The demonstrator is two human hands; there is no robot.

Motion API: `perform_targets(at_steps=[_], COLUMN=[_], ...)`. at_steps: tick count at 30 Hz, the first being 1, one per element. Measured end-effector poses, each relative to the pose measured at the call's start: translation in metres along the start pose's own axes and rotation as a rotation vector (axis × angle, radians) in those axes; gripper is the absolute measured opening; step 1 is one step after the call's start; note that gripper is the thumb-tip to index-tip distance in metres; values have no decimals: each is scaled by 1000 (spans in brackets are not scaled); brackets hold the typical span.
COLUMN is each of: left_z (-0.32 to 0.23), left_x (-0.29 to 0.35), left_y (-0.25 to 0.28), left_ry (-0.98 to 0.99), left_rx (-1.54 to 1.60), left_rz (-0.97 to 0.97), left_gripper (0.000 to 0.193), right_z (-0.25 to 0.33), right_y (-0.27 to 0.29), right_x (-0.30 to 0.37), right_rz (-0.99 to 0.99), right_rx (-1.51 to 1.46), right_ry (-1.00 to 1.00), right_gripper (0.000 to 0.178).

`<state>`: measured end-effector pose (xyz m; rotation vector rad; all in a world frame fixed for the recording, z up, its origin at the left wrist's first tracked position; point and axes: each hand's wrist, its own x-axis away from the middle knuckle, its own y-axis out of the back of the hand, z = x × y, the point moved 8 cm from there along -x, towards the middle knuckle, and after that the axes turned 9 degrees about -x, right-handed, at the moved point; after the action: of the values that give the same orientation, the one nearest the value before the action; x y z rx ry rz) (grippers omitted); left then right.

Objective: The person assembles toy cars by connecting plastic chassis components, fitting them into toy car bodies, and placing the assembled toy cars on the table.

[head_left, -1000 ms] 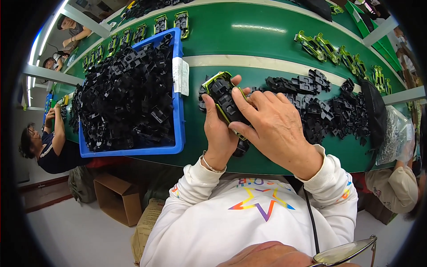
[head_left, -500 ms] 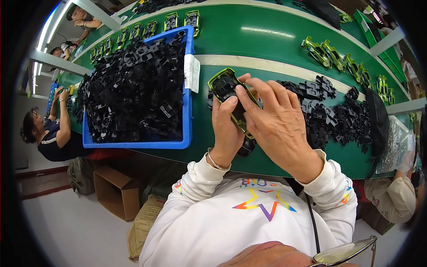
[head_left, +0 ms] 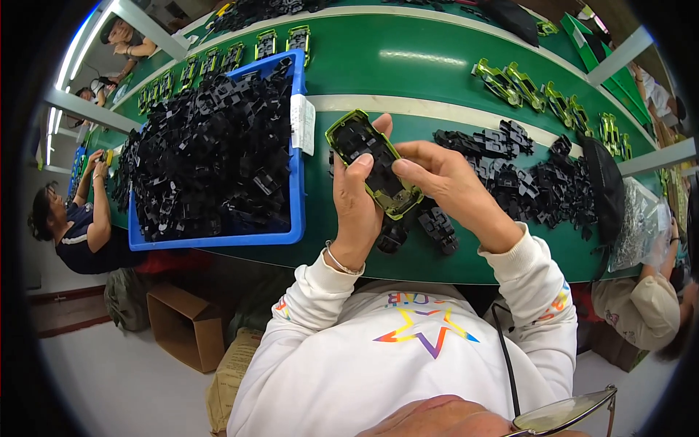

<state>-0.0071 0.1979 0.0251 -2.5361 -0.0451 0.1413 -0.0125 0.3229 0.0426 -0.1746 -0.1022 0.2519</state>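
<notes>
A lime-green toy car body shell (head_left: 394, 209), its hollow side up and a black plastic insert (head_left: 368, 151) inside it, is held tilted above the table. My left hand (head_left: 353, 211) grips the shell from below and the left, the thumb pressing on the insert. With thumb and fingers closed at the shell's right edge, my right hand (head_left: 460, 191) holds it too; some fingertips are hidden behind it. On the green table just beneath lie a black moulded part (head_left: 439, 229) and a dark rounded piece (head_left: 392, 237).
A blue crate (head_left: 297, 204) heaped with black plastic parts stands at the left. More black parts (head_left: 520, 178) lie piled at the right, beside a black bag (head_left: 603, 178). Green car shells (head_left: 502, 81) line the green surface beyond a pale strip. A co-worker (head_left: 84, 226) sits far left.
My right hand has drawn back from over the shell to its lower right edge, uncovering more of the insert. The black part below is now in sight. The whole view has shifted slightly.
</notes>
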Motion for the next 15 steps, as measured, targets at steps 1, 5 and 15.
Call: perform_targets(at_steps=[1,5,15], left_z=[-1,-2,15], left_x=[3,3,-14], left_y=[-1,0,9], left_ry=[-19,-88,50], left_rx=[-31,-278,-252], left_rz=[0,125,112], left_gripper=[57,53,51], right_z=[-6,-27,-28], right_y=[-3,3,4], right_x=[-2,-8,-7], right_rz=[36,70,120], right_rx=[10,-17,-119], right_ry=[-96,-167,-317], right_gripper=[38,38,32])
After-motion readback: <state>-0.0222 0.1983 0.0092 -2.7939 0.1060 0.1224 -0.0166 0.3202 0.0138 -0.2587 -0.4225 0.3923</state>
